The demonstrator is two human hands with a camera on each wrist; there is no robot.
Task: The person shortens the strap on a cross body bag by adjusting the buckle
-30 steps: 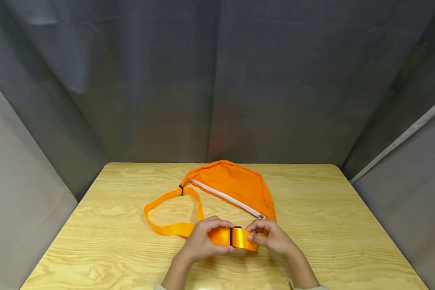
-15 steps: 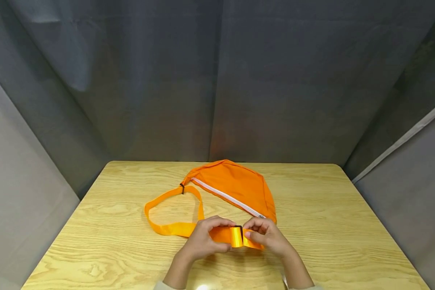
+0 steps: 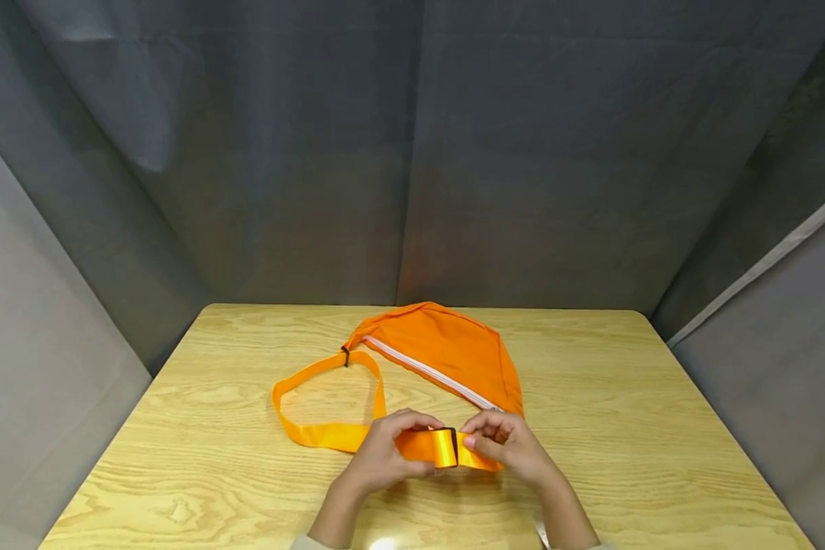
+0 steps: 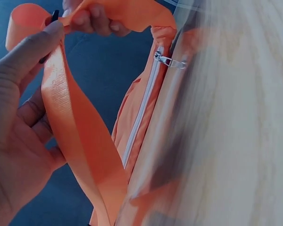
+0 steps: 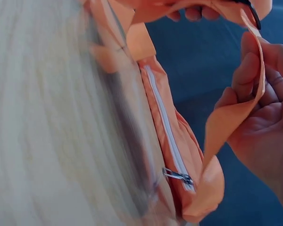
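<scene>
An orange waist bag (image 3: 447, 347) with a white zipper (image 3: 426, 373) lies on the table, its yellow-orange strap (image 3: 323, 437) looping out to the left. Between the two hands, a black strap slider (image 3: 454, 444) has a short fold of strap (image 3: 444, 449) on its left side. My left hand (image 3: 385, 457) pinches the slider and webbing between thumb and fingers. Just right of the slider, my right hand (image 3: 512, 451) pinches the strap with thumb and forefinger. The left wrist view shows the thumb on the slider (image 4: 55, 16); the right wrist view shows the webbing (image 5: 231, 123) running through the fingers.
A metal zipper pull (image 5: 178, 176) hangs at the bag's near end. Another black slider (image 3: 346, 357) joins the strap to the bag's left corner. The wooden table (image 3: 199, 466) is bounded by a grey curtain (image 3: 302, 191) behind and pale panels at both sides.
The fold of strap has flipped from the slider's right side to its left. My right hand has shifted slightly left, closer to the slider; the left hand stays nearly in place.
</scene>
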